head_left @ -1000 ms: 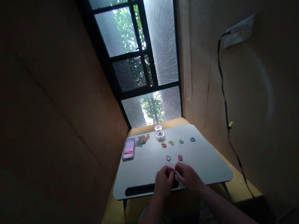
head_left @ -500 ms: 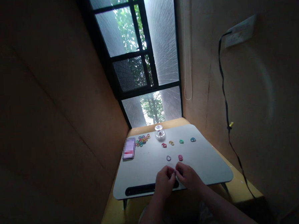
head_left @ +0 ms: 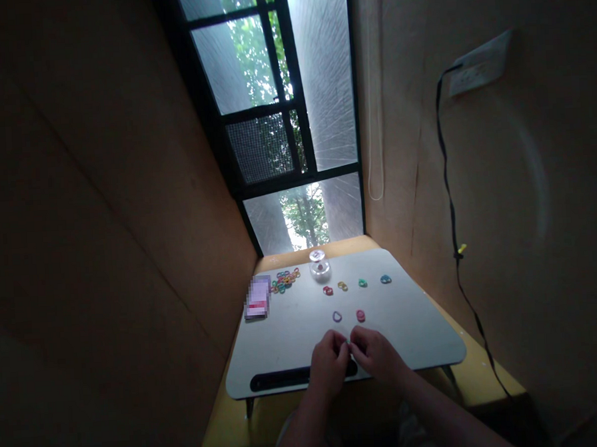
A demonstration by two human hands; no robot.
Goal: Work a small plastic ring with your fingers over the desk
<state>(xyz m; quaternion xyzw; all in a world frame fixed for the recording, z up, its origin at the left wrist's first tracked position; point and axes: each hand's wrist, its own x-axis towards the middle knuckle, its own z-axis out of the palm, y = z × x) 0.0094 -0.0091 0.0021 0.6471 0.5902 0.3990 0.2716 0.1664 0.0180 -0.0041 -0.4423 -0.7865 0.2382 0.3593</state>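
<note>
My left hand (head_left: 330, 362) and my right hand (head_left: 374, 353) meet at the fingertips above the front edge of the white table (head_left: 284, 337). Both are pinched on something small with a hint of green, mostly hidden by the fingers. Just beyond them lie a purple ring (head_left: 337, 317) and a pink ring cluster (head_left: 360, 315). Farther back, small groups sit in a row: red (head_left: 327, 291), yellow (head_left: 342, 286), green (head_left: 362, 283) and blue (head_left: 385, 279). A mixed pile of coloured rings (head_left: 284, 281) is at the back left.
A clear round container (head_left: 319, 268) stands at the back of the table. The phone-like item (head_left: 258, 297) lies at the left edge. A black slot (head_left: 281, 379) runs along the front. On the right wall hangs a black cable (head_left: 446, 169); a window is ahead.
Both hands stay nearly in place, with slight finger movement. A bit of green now shows between the fingertips. Nothing on the table has been moved.
</note>
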